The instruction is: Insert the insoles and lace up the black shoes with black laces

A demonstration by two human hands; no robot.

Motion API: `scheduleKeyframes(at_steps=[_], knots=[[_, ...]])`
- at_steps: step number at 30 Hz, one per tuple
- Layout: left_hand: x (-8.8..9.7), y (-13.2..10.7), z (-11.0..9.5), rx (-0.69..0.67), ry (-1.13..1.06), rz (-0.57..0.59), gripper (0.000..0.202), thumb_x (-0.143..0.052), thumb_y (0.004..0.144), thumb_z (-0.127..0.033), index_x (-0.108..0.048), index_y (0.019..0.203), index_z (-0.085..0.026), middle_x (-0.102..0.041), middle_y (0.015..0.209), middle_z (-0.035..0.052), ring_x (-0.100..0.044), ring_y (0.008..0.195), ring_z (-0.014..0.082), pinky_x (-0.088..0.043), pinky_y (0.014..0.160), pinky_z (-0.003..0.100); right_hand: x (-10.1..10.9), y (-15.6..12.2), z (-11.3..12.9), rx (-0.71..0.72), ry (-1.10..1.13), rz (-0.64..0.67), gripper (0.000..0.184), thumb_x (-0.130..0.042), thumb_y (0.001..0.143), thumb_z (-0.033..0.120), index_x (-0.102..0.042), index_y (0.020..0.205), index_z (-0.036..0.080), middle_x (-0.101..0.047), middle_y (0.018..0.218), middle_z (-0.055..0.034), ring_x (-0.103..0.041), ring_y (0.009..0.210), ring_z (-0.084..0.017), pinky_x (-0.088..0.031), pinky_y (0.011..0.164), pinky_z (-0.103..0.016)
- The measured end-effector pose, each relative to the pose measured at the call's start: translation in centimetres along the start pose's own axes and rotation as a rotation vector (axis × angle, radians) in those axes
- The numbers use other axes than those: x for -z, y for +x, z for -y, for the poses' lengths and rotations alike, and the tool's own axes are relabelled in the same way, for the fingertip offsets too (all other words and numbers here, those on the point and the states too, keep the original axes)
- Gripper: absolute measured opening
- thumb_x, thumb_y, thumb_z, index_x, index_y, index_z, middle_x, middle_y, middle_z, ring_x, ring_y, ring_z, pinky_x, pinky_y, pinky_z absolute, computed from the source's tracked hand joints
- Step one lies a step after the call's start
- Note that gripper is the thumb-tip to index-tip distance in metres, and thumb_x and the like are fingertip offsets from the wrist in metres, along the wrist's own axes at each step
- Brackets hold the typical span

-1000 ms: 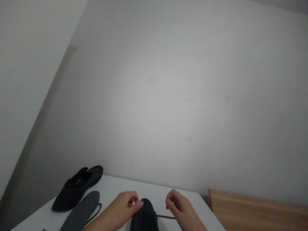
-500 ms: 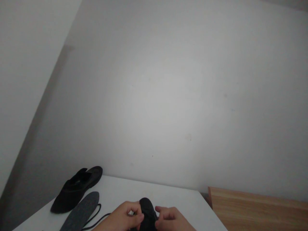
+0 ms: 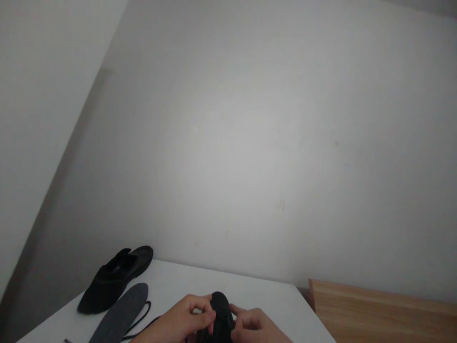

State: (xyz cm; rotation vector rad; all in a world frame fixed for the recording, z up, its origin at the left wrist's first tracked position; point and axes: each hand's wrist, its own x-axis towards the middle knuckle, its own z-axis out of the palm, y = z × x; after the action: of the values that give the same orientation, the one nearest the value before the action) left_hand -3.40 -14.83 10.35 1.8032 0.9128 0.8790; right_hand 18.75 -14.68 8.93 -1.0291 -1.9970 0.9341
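Note:
A black shoe (image 3: 220, 307) stands at the lower middle, its rounded end pointing away from me and its near part cut off by the frame. On its left side, my left hand (image 3: 191, 314) is closed, thumb and fingers pinched against the shoe. My right hand (image 3: 255, 326) grips the opposite side, index finger stretched along the edge and the other fingers curled. Whether a lace is between my fingers I cannot tell. A black lace (image 3: 141, 317) lies in a loop left of my left wrist. Beside it rests a dark grey insole (image 3: 123, 312).
Another black shoe (image 3: 110, 283) lies at the far left of the white table (image 3: 260, 288), near the wall (image 3: 228, 157). A thin dark tip (image 3: 67, 340) shows at the bottom left. Beyond the table's right edge is a wooden board (image 3: 378, 312).
My right index finger has straightened along the shoe's side. My left hand has shifted slightly to the right, with the shoe. The insole and other shoe have stayed put.

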Motion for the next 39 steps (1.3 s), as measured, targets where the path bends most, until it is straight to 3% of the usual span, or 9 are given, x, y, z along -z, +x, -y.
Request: scheduleKeyframes(at_steps=[4, 7, 11, 15, 21, 26, 30, 35, 39], knots=[[0.5, 0.2, -0.3, -0.065, 0.153, -0.109, 0.038, -0.059, 0.072, -0.052, -0.068, 0.065, -0.016, -0.063, 0.090, 0.0058, -0.057, 0.085, 0.0190, -0.043, 0.074, 0.026, 0.3, -0.2, 0.5, 0.046, -0.252, -0.045, 0.021, -0.066, 0.074, 0.040, -0.068, 0.065, 0.021, -0.071, 0.091, -0.0060, -0.052, 0.117, -0.028, -0.040, 0.095, -0.039], [0.5, -0.1, -1.2, -0.093, 0.060, -0.017, 0.047, -0.056, 0.073, -0.058, -0.067, 0.065, -0.013, -0.062, 0.070, 0.0032, -0.056, 0.073, 0.0174, -0.042, 0.072, 0.027, 0.0, -0.6, 1.4, 0.072, -0.312, -0.081, 0.020, -0.064, 0.076, 0.041, -0.069, 0.070, 0.023, -0.067, 0.113, -0.0079, -0.052, 0.119, -0.028, -0.042, 0.095, -0.037], [-0.6, -1.1, -2.7, -0.142, -0.102, 0.105, 0.048, -0.057, 0.074, -0.061, -0.062, 0.064, -0.015, -0.059, 0.068, 0.0004, -0.054, 0.074, 0.0154, -0.041, 0.073, 0.026, -0.6, -1.2, 3.9, 0.205, -0.288, -0.081, 0.012, -0.062, 0.078, 0.032, -0.069, 0.077, 0.023, -0.058, 0.128, -0.0091, -0.053, 0.117, -0.026, -0.038, 0.100, -0.041], [-1.2, -0.8, -3.1, -0.147, -0.211, 0.216, 0.051, -0.056, 0.073, -0.065, -0.060, 0.070, -0.014, -0.056, 0.063, -0.0012, -0.051, 0.062, 0.0124, -0.038, 0.062, 0.024, -0.9, -1.1, 5.1, 0.335, -0.168, -0.081, 0.011, -0.062, 0.080, 0.031, -0.068, 0.075, 0.023, -0.065, 0.118, -0.0080, -0.056, 0.110, -0.024, -0.040, 0.096, -0.041], [-0.6, 0.6, -2.8, -0.187, -0.274, 0.287, 0.049, -0.057, 0.078, -0.057, -0.070, 0.075, -0.010, -0.060, 0.066, 0.0028, -0.052, 0.063, 0.0128, -0.040, 0.064, 0.025, -1.7, 0.1, 3.2, 0.423, 0.114, -0.098, 0.018, -0.062, 0.082, 0.037, -0.068, 0.074, 0.022, -0.069, 0.083, -0.0065, -0.062, 0.080, -0.019, -0.046, 0.076, -0.035], [0.3, 0.7, -2.6, -0.170, -0.448, 0.097, 0.043, -0.057, 0.081, -0.052, -0.071, 0.091, -0.012, -0.063, 0.066, 0.0024, -0.053, 0.063, 0.0124, -0.041, 0.064, 0.024, -0.9, 0.9, 1.0, 0.300, 0.415, -0.351, 0.021, -0.069, 0.075, 0.041, -0.068, 0.081, 0.021, -0.066, 0.078, -0.0044, -0.060, 0.079, -0.018, -0.044, 0.076, -0.032], [1.5, 0.7, -1.2, -0.133, -0.676, -0.044, 0.029, -0.072, 0.072, -0.030, -0.070, 0.096, -0.013, -0.070, 0.093, 0.0086, -0.060, 0.080, 0.0149, -0.044, 0.077, 0.025, 0.0, 0.7, -0.4, 0.230, 0.721, -0.595, 0.033, -0.073, 0.071, 0.042, -0.064, 0.096, 0.021, -0.066, 0.076, -0.0027, -0.059, 0.080, -0.018, -0.043, 0.081, -0.033], [2.2, 0.7, 0.6, -0.148, -0.726, -0.117, 0.037, -0.079, 0.063, -0.021, -0.071, 0.098, -0.014, -0.069, 0.107, 0.0102, -0.059, 0.104, 0.0212, -0.038, 0.098, 0.029, 0.0, 0.4, -1.4, 0.260, 0.842, -0.560, 0.057, -0.074, 0.071, 0.039, -0.051, 0.120, 0.022, -0.058, 0.063, 0.0030, -0.050, 0.058, -0.013, -0.040, 0.061, -0.028], [2.4, 0.7, 1.2, -0.048, -0.719, -0.279, 0.035, -0.080, 0.062, -0.036, -0.073, 0.088, -0.013, -0.071, 0.095, 0.0099, -0.062, 0.087, 0.0189, -0.046, 0.087, 0.029, 0.1, 0.3, -2.3, 0.210, 0.619, -0.494, 0.038, -0.069, 0.073, 0.048, -0.061, 0.093, 0.017, -0.056, 0.054, 0.0021, -0.041, 0.048, -0.010, -0.030, 0.051, -0.024]])
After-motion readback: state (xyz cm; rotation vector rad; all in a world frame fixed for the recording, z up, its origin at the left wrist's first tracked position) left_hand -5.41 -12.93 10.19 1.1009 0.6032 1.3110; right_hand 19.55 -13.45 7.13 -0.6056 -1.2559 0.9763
